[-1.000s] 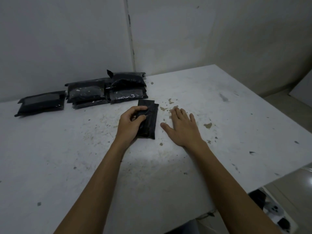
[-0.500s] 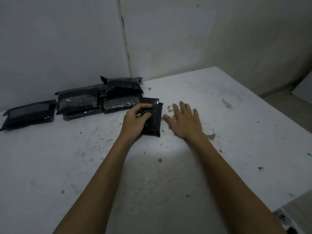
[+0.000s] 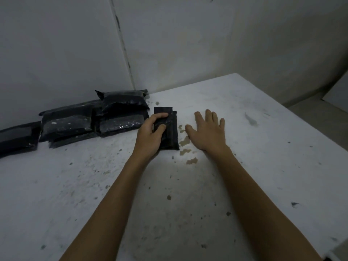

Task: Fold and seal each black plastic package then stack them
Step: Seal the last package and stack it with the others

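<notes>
**Black plastic, folded and held for sealing**

Black and glossy, the small folded plastic package [image 3: 168, 131] lies on the table directly under the left hand [image 3: 150, 135], whose fingers and thumb curl over its left edge and pinch the folded layer down. The right hand [image 3: 208, 131] lies just beside the package's right edge, apart from it, fingers straight and spread flat on the table, holding nothing.

The step in hand looks like pressing the fold shut. To do it well, I would keep the left thumb firm on the flap so the slick film cannot spring open, then bring the right palm across to smooth the seam along its length before lifting anything.

Beyond the left hand, touching or nearly touching the package's far left corner, sits the heap of finished black plastic packages [image 3: 120, 113], with more trailing off to the left.

The worn white table [image 3: 263, 166] is scuffed, speckled with dark flecks and brownish chipped patches between the hands. Bare, stained white walls [image 3: 188, 44] meet in a corner beyond the fingertips; the light is dim.
</notes>
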